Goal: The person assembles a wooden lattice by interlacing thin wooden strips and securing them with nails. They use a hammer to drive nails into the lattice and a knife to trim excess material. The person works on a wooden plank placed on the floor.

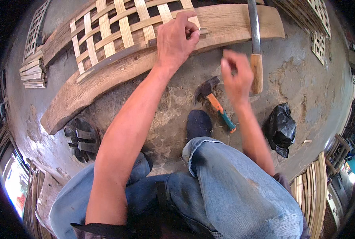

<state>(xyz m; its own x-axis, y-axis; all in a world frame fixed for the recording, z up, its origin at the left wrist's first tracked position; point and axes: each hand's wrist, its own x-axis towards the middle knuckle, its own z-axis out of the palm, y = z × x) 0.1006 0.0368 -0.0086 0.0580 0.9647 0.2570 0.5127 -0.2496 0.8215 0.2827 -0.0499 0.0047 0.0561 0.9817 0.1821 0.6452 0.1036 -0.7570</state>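
Observation:
My left hand [175, 42] is closed in a pinch at the lower right corner of a woven bamboo lattice [124, 32]. A tiny pale thing shows at its fingertips, too small to name. Beneath that hand runs a narrow edging strip [111, 63] along the lattice's near side. Lattice and strip lie on a thick curved wooden beam [235, 23]. My right hand [238, 75] is blurred by motion, raised above the floor near a claw hammer [216, 104] with an orange and green handle. Beside it, a long-bladed knife [256, 73] leans its blade across the beam, wooden handle toward me.
A black plastic bag [282, 129] sits on the floor at right, and dark sandals [85, 137] lie at left. Bundled slats [33, 73] are stacked far left. Long bamboo strips [315, 195] lie at lower right. More lattice panels [319, 47] stand at upper right.

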